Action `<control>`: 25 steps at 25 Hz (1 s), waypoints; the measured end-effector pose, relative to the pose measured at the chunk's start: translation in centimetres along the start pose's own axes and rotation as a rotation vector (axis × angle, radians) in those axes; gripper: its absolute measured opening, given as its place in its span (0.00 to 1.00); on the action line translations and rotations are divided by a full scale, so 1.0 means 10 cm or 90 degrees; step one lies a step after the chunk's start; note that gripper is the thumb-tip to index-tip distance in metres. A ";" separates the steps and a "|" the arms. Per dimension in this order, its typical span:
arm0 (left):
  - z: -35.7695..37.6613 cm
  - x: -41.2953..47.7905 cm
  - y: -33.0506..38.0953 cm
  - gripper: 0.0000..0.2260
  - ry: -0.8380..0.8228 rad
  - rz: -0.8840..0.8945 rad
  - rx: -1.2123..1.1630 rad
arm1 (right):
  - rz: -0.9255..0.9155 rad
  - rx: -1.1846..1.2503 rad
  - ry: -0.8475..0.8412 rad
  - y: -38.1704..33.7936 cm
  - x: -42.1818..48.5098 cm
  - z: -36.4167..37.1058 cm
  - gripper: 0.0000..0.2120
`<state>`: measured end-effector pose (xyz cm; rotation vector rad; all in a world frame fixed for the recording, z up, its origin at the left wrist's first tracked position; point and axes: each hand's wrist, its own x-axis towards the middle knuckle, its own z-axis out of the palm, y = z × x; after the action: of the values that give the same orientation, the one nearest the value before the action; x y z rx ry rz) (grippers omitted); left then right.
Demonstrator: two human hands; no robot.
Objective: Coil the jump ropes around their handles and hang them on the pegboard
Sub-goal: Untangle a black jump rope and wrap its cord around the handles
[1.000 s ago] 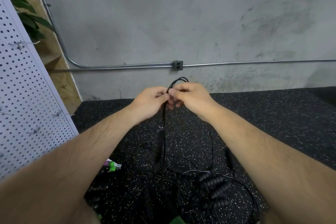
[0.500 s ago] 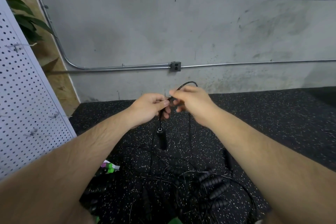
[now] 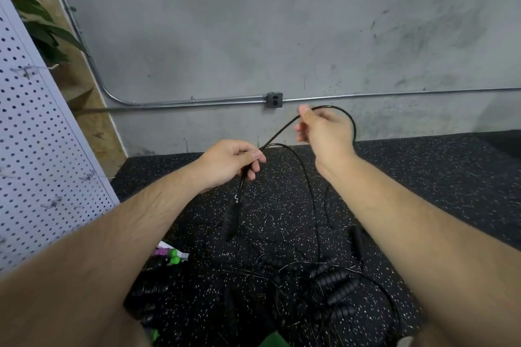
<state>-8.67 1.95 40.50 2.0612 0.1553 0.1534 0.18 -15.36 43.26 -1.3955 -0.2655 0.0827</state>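
Observation:
My left hand (image 3: 234,162) pinches a thin black jump rope (image 3: 279,131) just above its black handle (image 3: 229,220), which dangles below my fingers over the floor. My right hand (image 3: 324,132) holds the same rope higher and to the right, with the cord stretched between both hands and looping over behind the right hand. From there the rope drops to a tangle of black ropes and ribbed handles (image 3: 335,282) on the floor. The white pegboard (image 3: 36,149) with metal hooks stands at the left.
Speckled black rubber floor (image 3: 437,177) runs to a grey concrete wall with a metal conduit (image 3: 197,100) and outlet box. Green-tipped handles (image 3: 169,258) lie by my left forearm. A plant (image 3: 45,31) and wooden panel sit behind the pegboard.
My hands were together at the rope. Now my right hand has pulled up and to the right, drawing a length of cord out, while the left stays pinching above the handle.

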 end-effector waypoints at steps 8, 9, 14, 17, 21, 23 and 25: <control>-0.01 0.01 -0.02 0.09 -0.029 0.015 -0.027 | -0.038 -0.028 -0.005 -0.09 0.01 0.00 0.11; -0.01 0.02 -0.03 0.09 -0.025 0.013 -0.029 | -0.040 0.016 0.016 -0.12 0.04 -0.04 0.12; 0.00 0.04 -0.07 0.08 -0.026 0.028 -0.054 | 0.056 -0.207 -0.240 0.09 -0.23 0.10 0.12; -0.04 0.06 -0.08 0.09 -0.014 0.029 -0.005 | -0.008 -0.041 -0.023 -0.08 -0.06 0.03 0.11; 0.02 0.05 -0.06 0.09 0.001 0.033 -0.068 | 0.034 -0.138 -0.214 0.07 -0.23 0.10 0.13; 0.02 0.05 -0.05 0.09 -0.008 0.043 -0.078 | 0.020 -0.192 -0.209 0.05 -0.24 0.14 0.13; 0.00 0.07 -0.06 0.09 -0.003 0.039 -0.062 | -0.011 -0.080 -0.038 -0.10 -0.07 0.03 0.10</control>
<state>-8.06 2.35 40.06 1.9696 0.0799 0.1913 -0.64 -15.44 44.21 -1.5170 -0.3365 0.0942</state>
